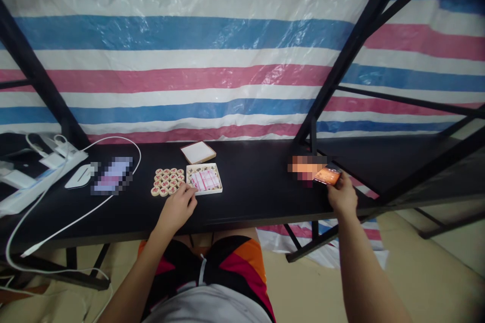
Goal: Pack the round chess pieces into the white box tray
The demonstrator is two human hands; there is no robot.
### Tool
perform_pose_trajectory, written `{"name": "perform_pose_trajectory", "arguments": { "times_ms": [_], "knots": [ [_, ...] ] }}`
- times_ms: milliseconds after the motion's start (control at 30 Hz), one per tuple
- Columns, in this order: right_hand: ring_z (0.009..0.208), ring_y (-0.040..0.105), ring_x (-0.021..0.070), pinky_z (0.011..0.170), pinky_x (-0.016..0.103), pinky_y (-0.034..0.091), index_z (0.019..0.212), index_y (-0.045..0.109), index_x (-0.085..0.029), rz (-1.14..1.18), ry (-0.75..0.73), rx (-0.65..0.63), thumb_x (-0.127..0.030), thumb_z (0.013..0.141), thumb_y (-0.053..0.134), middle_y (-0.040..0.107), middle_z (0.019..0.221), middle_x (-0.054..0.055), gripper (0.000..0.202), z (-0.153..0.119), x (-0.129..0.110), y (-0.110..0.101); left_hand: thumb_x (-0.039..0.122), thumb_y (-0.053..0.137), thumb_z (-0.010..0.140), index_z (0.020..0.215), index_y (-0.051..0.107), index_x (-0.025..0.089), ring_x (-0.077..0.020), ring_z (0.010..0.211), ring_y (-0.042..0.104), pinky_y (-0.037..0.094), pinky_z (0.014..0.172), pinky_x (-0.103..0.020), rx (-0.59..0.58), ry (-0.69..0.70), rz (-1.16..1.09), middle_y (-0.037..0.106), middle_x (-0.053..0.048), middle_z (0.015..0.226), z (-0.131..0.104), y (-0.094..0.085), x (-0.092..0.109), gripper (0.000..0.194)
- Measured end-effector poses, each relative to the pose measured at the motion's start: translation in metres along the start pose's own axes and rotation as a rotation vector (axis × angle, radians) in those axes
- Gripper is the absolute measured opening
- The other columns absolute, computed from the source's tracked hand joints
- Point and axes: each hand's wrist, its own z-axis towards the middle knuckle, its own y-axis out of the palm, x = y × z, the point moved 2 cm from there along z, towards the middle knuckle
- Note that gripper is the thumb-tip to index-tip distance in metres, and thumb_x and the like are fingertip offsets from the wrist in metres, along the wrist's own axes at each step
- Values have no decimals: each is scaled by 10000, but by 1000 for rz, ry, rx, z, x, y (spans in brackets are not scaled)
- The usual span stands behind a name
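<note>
My left hand (179, 205) rests at the near left corner of an open white box (217, 189), its fingers loosely bent and apart. Inside the box lie Chinese chess pieces (206, 167), partly covered by a folded sheet with pink lines (205, 180). Rows of round pieces with red characters (165, 178) stand left of the box, and my fingers hide the nearest right ones. Off to the right, my right hand (343, 196) grips the right end of a phone (329, 175) with an orange screen, partly blurred out.
The box lid (198, 152) lies behind the box on the black table (250, 181). To the left are a blurred phone-like device (112, 175), a white flat device (78, 176), a power strip (56, 159) and white cables. Black metal bars (344, 60) frame the table before a striped sheet.
</note>
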Motion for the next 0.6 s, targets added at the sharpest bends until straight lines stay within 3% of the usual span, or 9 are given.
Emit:
{"name": "perform_pose_trajectory", "arguments": {
  "times_ms": [600],
  "knots": [
    [1084, 569, 292, 926, 440, 428, 1351, 418, -207, 77, 27, 23, -186, 730, 551, 628, 1150, 106, 635, -2, 0, -1, 177, 431, 875, 1035, 608, 197, -149, 830, 599, 476, 689, -232, -21, -13, -3, 572, -44, 980, 1, -2, 1, 240]
  ]
}}
